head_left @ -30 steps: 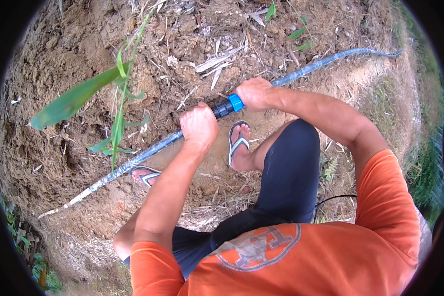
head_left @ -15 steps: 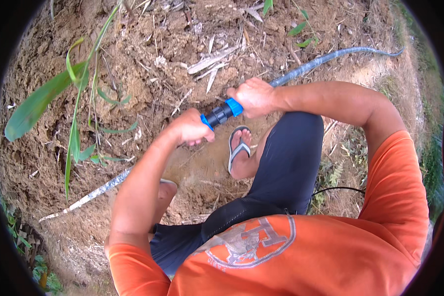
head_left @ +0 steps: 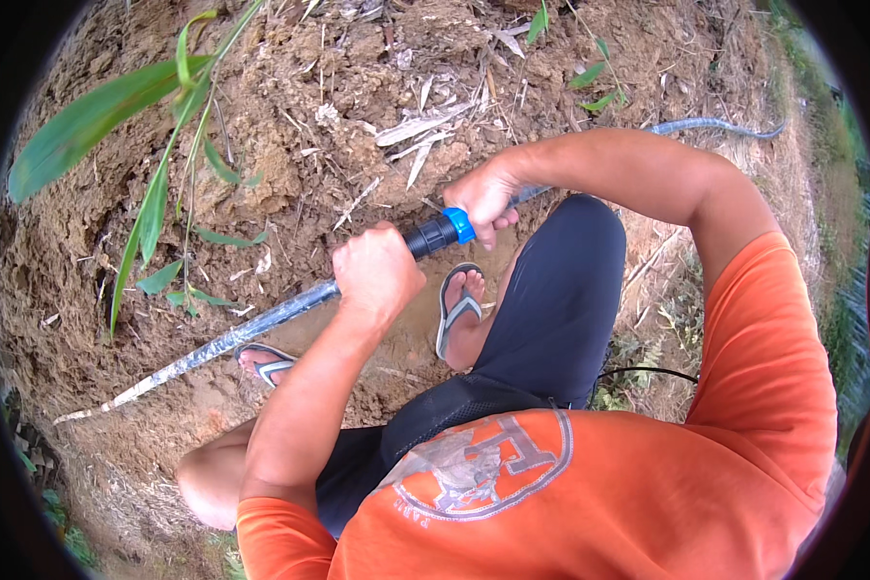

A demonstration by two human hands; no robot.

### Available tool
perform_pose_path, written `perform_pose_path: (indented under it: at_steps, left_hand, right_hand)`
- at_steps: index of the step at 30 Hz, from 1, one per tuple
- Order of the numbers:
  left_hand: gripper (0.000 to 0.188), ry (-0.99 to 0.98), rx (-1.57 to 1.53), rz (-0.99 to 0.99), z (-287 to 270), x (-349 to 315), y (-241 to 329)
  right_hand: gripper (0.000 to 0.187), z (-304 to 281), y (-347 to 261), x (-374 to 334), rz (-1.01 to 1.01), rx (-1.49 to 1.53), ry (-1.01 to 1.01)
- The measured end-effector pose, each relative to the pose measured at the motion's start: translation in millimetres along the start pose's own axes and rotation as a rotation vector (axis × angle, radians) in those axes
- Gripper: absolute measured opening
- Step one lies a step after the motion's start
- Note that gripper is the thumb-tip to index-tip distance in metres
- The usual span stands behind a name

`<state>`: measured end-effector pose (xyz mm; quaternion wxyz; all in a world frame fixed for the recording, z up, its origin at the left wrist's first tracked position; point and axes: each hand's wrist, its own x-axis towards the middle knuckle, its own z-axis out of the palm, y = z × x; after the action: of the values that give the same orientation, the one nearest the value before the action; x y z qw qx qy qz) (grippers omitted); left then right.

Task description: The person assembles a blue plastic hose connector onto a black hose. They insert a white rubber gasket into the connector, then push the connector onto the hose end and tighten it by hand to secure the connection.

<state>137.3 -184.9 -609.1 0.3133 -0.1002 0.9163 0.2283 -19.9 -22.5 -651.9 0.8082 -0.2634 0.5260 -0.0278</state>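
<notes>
A black pipe coupling (head_left: 430, 238) with a blue nut (head_left: 460, 225) at its right end is held between my hands, above the soil. My left hand (head_left: 377, 273) is closed around the coupling's left end, hiding that end and the joint with the pipe. My right hand (head_left: 485, 198) is closed at the blue nut, fingers curled under where the pipe enters; the exact grip is partly hidden. A mud-streaked grey pipe (head_left: 232, 338) runs down left from my left hand. On the other side, the dark blue-grey pipe (head_left: 710, 124) stretches away to the far right.
Rough brown soil (head_left: 290, 155) with dry leaves (head_left: 420, 126) spreads ahead. A leafy green plant (head_left: 97, 116) hangs at the upper left. My sandalled feet (head_left: 462, 314) and bent knee (head_left: 590, 237) are close below the coupling. A thin black cord (head_left: 648, 369) lies at right.
My left hand has turned over the coupling, covering its left blue nut, with the back of the hand now upward. The right hand has shifted slightly left and its fingers have turned downward.
</notes>
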Motion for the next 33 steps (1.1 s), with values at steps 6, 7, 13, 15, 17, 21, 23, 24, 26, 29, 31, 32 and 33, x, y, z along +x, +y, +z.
perform_pose_path:
  at_steps: [6, 7, 13, 15, 17, 21, 23, 24, 26, 29, 31, 32, 33]
  left_hand:
    - [0.037, -0.102, -0.173, 0.163, 4.6, -5.4, -19.5]
    - [0.039, -0.273, -0.272, 0.205, -4.2, 4.1, -28.2]
    - [0.032, -0.798, -0.459, 0.024, -25.8, 42.5, -35.4]
    - [0.031, -0.646, -0.356, 0.090, -14.9, 36.0, -34.1]
    - [0.027, -0.521, -0.338, 0.113, -4.3, 22.7, -36.0]
    - [0.022, -0.356, -0.287, 0.103, -38.9, -5.8, -19.0]
    - [0.020, -0.106, -0.154, 0.080, -45.9, -22.6, -14.4]
    - [0.021, -0.221, -0.247, 0.112, -51.1, -21.3, -24.1]
    - [0.021, -0.197, -0.127, 0.063, -57.5, -34.2, -30.2]
    - [0.045, 0.060, -0.169, 0.211, -46.9, -44.7, -40.4]
    - [0.060, 0.178, -0.186, 0.324, -44.7, -47.8, -27.0]
    - [0.068, 0.187, -0.177, 0.387, -44.1, -46.8, -21.0]
    - [0.065, 0.160, -0.141, 0.387, -42.4, -44.5, -22.0]
  right_hand:
    - [0.035, 38.7, -2.9, -23.6, -0.357, -0.496, 0.596]
    - [0.034, 51.8, -1.0, -23.0, -0.336, -0.530, 0.657]
    - [0.034, 60.4, -10.2, -16.5, -0.183, -0.624, 0.829]
    - [0.034, 60.3, -7.6, -14.5, -0.203, -0.632, 0.827]
    - [0.033, 61.2, -10.3, -17.3, -0.203, -0.638, 0.814]
    - [0.033, 73.5, -7.4, -25.7, -0.282, -0.622, 0.912]
    - [0.033, 72.6, -18.8, -42.5, -0.256, -0.589, 0.958]
    - [0.032, 68.7, -20.2, -45.4, -0.276, -0.571, 0.923]
    - [0.032, 65.4, -33.5, -58.7, -0.216, -0.541, 0.814]
    - [0.035, 63.1, -42.7, -62.0, -0.179, -0.511, 0.828]
    - [0.035, 68.7, -39.2, -57.5, -0.179, -0.506, 0.873]
    - [0.034, 73.5, -37.3, -58.1, -0.169, -0.523, 0.900]
    - [0.033, 75.3, -37.3, -58.2, -0.190, -0.547, 0.931]
